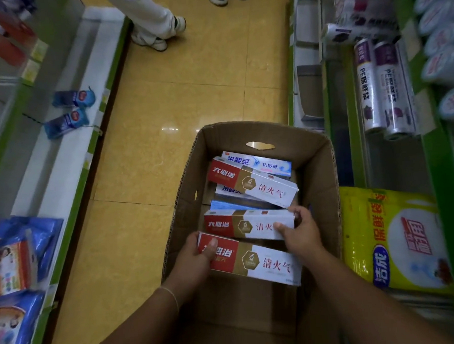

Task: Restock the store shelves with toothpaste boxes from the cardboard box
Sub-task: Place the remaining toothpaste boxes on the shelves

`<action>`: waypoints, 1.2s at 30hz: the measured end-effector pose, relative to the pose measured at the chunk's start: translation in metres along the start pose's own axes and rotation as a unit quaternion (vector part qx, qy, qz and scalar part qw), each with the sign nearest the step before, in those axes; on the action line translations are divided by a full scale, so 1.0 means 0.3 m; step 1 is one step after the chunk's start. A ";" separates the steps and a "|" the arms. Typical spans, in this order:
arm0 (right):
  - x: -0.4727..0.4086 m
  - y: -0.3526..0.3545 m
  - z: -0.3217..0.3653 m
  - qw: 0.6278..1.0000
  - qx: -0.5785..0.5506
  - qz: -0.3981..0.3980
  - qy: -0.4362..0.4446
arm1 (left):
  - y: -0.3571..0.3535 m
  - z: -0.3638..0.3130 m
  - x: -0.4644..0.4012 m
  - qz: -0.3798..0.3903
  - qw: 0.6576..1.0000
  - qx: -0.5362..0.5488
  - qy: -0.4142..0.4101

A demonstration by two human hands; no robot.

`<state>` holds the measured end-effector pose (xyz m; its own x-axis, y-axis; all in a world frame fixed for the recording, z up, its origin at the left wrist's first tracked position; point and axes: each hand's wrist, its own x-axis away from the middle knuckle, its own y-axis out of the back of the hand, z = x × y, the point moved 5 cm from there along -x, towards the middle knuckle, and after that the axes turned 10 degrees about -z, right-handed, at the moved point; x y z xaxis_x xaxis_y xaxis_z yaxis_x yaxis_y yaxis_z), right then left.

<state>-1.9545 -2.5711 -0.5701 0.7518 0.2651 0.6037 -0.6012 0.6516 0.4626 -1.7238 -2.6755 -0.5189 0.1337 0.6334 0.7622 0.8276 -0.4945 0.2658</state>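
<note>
An open cardboard box (318,172) stands on the yellow floor between two shelf units. Inside lie several toothpaste boxes. My left hand (196,255) grips the red end of the nearest red, gold and white toothpaste box (262,262), thumb on top. My right hand (300,231) holds the white end of a second red-and-white box (239,225) just behind it. A third red-and-white box (253,185) lies further back over blue-and-white boxes (262,162).
The left shelf (69,143) carries two blue packets (67,111) and blue bags (17,259) near me. The right shelf holds cling-film rolls (384,87) and a yellow bag pack (397,239). A person's legs and shoes (157,25) stand ahead in the aisle.
</note>
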 end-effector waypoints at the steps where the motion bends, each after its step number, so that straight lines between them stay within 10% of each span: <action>1: 0.013 0.007 -0.015 1.000 0.002 0.005 -0.002 | 0.001 -0.003 0.010 0.003 1.000 0.002 -0.001; 36: 0.519 0.387 0.302 0.967 -0.250 -0.009 0.053 | 0.276 -0.343 0.412 0.070 0.989 0.051 -0.123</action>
<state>-1.9317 -2.5187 -0.3636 0.8008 0.3041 0.5160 -0.4011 0.9121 0.0849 -1.6948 -2.6994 -0.3420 0.3694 0.6946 0.6173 0.8405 -0.5331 0.0969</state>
